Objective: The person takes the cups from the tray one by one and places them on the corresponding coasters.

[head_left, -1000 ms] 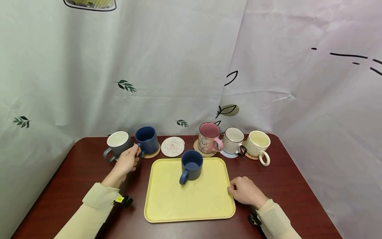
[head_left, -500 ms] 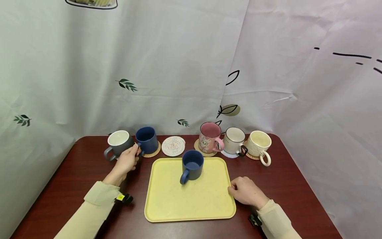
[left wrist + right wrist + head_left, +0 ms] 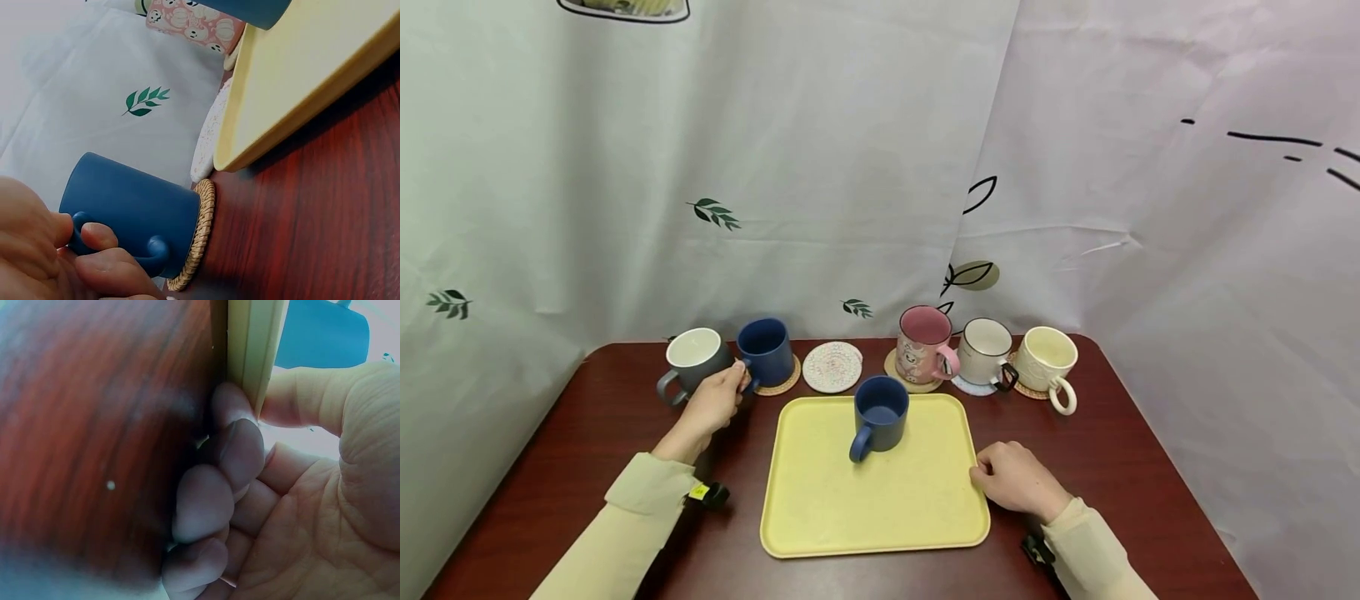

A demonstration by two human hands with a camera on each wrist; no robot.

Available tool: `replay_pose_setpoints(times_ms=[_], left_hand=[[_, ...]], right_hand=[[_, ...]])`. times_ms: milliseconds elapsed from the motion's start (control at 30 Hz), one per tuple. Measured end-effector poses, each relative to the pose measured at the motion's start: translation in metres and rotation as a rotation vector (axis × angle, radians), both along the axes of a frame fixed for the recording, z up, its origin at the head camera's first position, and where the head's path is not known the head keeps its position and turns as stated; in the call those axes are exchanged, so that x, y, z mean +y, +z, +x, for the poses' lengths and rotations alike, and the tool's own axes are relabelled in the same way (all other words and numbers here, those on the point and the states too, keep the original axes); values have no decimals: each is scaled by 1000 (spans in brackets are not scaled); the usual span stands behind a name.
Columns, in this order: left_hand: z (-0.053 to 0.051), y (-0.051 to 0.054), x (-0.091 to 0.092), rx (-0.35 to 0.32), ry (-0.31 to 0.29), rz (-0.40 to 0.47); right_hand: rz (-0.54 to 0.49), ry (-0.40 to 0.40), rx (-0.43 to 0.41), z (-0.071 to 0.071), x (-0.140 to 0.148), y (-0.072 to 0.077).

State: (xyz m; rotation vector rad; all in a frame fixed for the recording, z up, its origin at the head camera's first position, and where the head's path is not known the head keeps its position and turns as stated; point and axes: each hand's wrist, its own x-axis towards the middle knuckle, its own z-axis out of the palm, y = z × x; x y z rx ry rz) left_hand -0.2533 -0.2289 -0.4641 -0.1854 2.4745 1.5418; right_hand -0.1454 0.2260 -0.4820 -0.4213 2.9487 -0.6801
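Observation:
At the back left, a blue mug (image 3: 767,353) stands on a woven coaster (image 3: 199,240). My left hand (image 3: 715,402) pinches its handle (image 3: 156,255) between thumb and fingers, as the left wrist view shows. The right hand (image 3: 1018,482) grips the right rim of a yellow tray (image 3: 842,508), thumb on top and curled fingers beneath the edge in the right wrist view. On the tray's far half sits a second blue mug (image 3: 882,417), its handle toward the front left. A grey mug with a white inside (image 3: 695,354) stands just left of my left hand, partly covered by it.
Along the back stand a white coaster (image 3: 832,367), a pink patterned mug (image 3: 917,350), a white mug with black handle (image 3: 985,354) and a cream mug (image 3: 1047,358). A pale curtain (image 3: 820,167) hangs behind the dark red table (image 3: 1120,483).

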Motion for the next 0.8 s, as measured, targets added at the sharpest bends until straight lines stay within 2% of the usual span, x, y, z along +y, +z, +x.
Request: replay_pose_setpoints(times_ms=[167,267,467,567,800], left_hand=[[4,0,-3,65,-12,-81],[5,2,-4,92,-14,-101],[10,3,-4,89,-50,-120],[12,4,-4,90,-66,-115],[19,7,-3,113,-44,-61]], right_hand=[[3,3,-6,0,-1,-1],[1,3,-4,0,-1,-1],[-6,4,-16,0,-1,0],[-3,2,-10,0,0,-1],[-1,5,7,-1,0,-2]])
